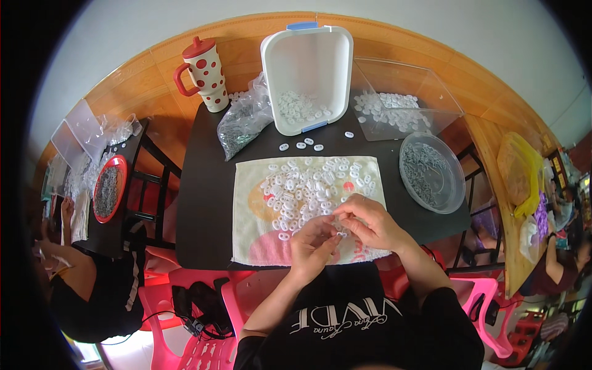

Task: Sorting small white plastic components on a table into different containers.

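Many small white oval plastic pieces with two dark holes [302, 191] lie heaped on a cream towel with pink and yellow patches [245, 185]. Over the towel's near edge, my left hand [313, 243] is closed, thumb and fingers pinched together. Just right of it, my right hand [368, 222] also pinches, its fingertips close to the left ones. A small white piece [341, 234] shows at the left fingertips; its exact form is too small to tell. What the right fingertips hold, if anything, is hidden.
Behind the towel stand a white tub [308, 61], a clear bin of white pieces [394, 111], a bag of small grey parts [246, 120] and a dotted tumbler [206, 74]. A round clear tub of grey parts [453, 179] sits right. People work at tables on both sides.
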Available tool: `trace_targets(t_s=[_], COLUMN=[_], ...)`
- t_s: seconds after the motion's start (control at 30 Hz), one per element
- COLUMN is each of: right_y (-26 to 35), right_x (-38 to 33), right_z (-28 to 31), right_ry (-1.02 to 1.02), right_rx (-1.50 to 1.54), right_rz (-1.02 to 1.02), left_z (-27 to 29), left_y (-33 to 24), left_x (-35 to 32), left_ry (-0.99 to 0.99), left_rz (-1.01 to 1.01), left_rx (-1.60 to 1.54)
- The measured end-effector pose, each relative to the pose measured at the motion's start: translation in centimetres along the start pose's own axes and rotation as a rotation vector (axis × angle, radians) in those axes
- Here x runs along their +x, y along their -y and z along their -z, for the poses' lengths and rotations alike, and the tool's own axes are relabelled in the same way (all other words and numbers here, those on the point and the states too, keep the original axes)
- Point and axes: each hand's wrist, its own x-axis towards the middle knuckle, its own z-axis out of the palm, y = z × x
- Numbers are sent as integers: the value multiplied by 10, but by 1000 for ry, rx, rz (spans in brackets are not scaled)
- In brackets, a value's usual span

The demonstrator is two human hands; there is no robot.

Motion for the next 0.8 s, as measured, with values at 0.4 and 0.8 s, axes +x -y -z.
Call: trace_targets(t_s=[0.4,0.8], right_y=[-3,-9], right_x=[-2,-50], right_z=[-9,46], right_ry=[50,-120], right_rx=[-46,-291], right_rz=[91,-93], left_z=[-1,4], left_y=[1,3], left_x=[-3,-1], left_ry=[-26,6], left_rz=[-8,-22], left_rx=[-45,-1])
